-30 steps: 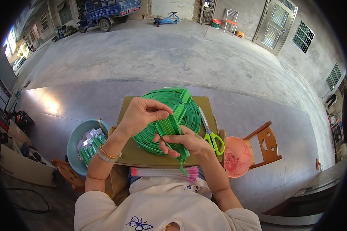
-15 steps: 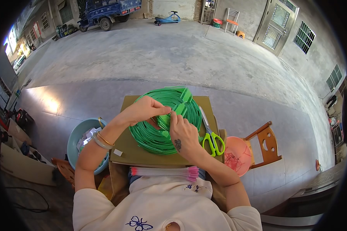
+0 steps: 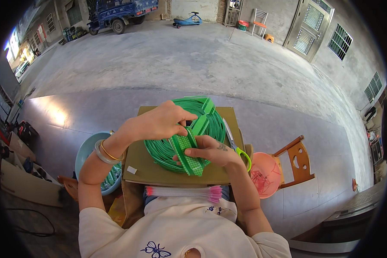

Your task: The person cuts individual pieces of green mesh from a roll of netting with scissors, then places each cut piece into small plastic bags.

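A green ribbon strip with white polka dots [image 3: 189, 155] lies across the fingers of my right hand [image 3: 215, 150], its thumb pressing on the face. My left hand [image 3: 163, 121] is curled at the strip's upper end, thumb and forefinger bent around it; the exact grip is partly hidden. Beneath both hands is a large coil of green ribbon [image 3: 159, 157], with a dotted length running up over its far side. The coil rests on an olive board [image 3: 137, 172]. Scissors with lime handles [image 3: 248, 160] lie at its right, partly behind my right hand.
On my lap is a bundle of clear strips with pink ends [image 3: 180, 191]. A blue basin [image 3: 81, 157] holding small packets stands left, a pink basin [image 3: 268, 167] right beside a wooden chair [image 3: 303, 162]. A small white piece [image 3: 132, 170] lies on the board.
My hands have moved apart from a close pinch. The right hand has turned and lowered, bringing the dotted strip flat into view toward me. My left hand has shifted slightly.
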A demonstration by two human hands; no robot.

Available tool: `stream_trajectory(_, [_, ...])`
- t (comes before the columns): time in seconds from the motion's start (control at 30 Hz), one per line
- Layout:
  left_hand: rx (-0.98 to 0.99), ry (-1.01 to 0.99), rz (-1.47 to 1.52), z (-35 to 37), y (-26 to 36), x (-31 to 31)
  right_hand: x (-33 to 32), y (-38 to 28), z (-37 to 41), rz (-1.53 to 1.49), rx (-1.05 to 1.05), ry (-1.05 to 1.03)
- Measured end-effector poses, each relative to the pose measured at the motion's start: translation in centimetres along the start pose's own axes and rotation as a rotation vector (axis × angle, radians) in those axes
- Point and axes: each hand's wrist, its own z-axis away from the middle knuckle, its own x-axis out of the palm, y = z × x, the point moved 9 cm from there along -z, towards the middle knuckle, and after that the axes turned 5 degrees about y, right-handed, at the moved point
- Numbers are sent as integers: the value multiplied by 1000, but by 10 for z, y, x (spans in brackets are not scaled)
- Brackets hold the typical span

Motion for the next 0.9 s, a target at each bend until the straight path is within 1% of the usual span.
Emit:
stream_trajectory(0.07, [13,-35,-54,-3,1,2,3,11,-1,-2,83,-45])
stream_trajectory(0.17, [-28,162,54,1,-6,-6,-4,9,-5,130,-30,37])
stream_trajectory(0.27, [31,624,-44,18,-15,-36,-22,6,-5,-428,-115,187])
stream_trajectory(0.3, [13,597,40,23,-22,-30,-28,1,-3,-587,-189,163])
stream_trajectory(0.37, [-23,539,207,37,-31,-14,-39,-3,2,-827,-243,150])
stream_trajectory(0.4, [28,494,277,41,-23,-3,-44,-3,4,-947,-269,141])
stream_trajectory(0.43, [77,449,347,46,-14,8,-44,-3,1,-1038,-298,57])
stream_trajectory(0.47, [124,408,417,50,-5,16,-42,1,0,-1103,-272,27])
stream_trajectory(0.53, [112,332,499,51,1,27,-35,5,0,-1229,-215,-33])
stream_trajectory(0.57, [107,296,540,51,3,31,-32,6,-1,-1247,-199,-34])
stream_trajectory(0.63, [200,306,502,48,9,33,-25,7,-1,-1283,-167,-38])
stream_trajectory(0.77, [310,330,394,45,11,36,-17,5,3,-1148,-150,23])
stream_trajectory(0.87, [250,395,500,42,3,40,-14,0,5,-1140,-162,36])
stream_trajectory(0.9, [202,391,504,42,-3,43,-14,-2,7,-1138,-187,32])
